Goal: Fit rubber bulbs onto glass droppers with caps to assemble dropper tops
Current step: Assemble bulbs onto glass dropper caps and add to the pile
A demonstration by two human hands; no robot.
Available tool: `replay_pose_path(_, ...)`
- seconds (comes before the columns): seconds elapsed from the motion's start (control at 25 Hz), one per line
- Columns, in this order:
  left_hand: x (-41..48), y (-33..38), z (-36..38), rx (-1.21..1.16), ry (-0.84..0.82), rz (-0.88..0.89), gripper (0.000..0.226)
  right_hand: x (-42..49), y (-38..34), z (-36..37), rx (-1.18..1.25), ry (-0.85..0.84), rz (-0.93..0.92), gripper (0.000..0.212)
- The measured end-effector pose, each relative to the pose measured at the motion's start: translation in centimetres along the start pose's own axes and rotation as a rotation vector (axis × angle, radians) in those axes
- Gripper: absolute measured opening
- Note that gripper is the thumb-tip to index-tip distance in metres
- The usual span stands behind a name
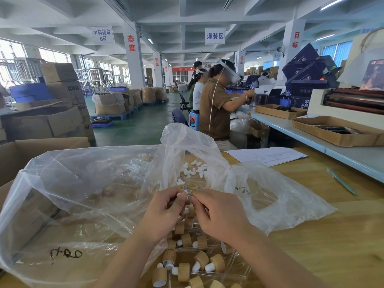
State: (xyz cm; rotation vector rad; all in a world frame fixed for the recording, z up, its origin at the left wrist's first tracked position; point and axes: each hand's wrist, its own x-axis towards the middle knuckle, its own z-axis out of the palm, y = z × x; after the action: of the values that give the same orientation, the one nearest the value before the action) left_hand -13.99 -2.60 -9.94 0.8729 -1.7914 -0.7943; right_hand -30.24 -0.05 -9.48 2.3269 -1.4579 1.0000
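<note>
Left hand (166,213) and right hand (218,213) are meeting above the yellow wooden tabletop (311,225), both grips pinching one small white rubber bulb (185,193) over the pile of bamboo-capped droppers (199,265). I'd be keeping it square and twisting gently, not forcing it on crooked.

At centre, the grip of the left hand (164,210) covers most of a small white rubber bulb (185,193); what the right hand (218,213) pinches is hidden. The bottom edge crops round bamboo caps (196,283).

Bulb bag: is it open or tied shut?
Open. The bag gapes toward the camera, showing loose white bulbs inside.
</note>
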Motion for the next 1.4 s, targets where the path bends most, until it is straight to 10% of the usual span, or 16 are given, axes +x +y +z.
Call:
replay_pose_path(0.92, -0.2, -0.8, 0.3, 0.067, 0.231, -0.045, 0.040, -0.2, 1.3, 0.9, 0.026, -0.065, 0.080, 0.031)
replay_pose_path(1.4, -0.1, -0.6, 0.2, 0.028, 0.305, -0.050, 0.009, -0.2, 1.4, 0.6, 0.137, -0.036, 0.101, 0.017)
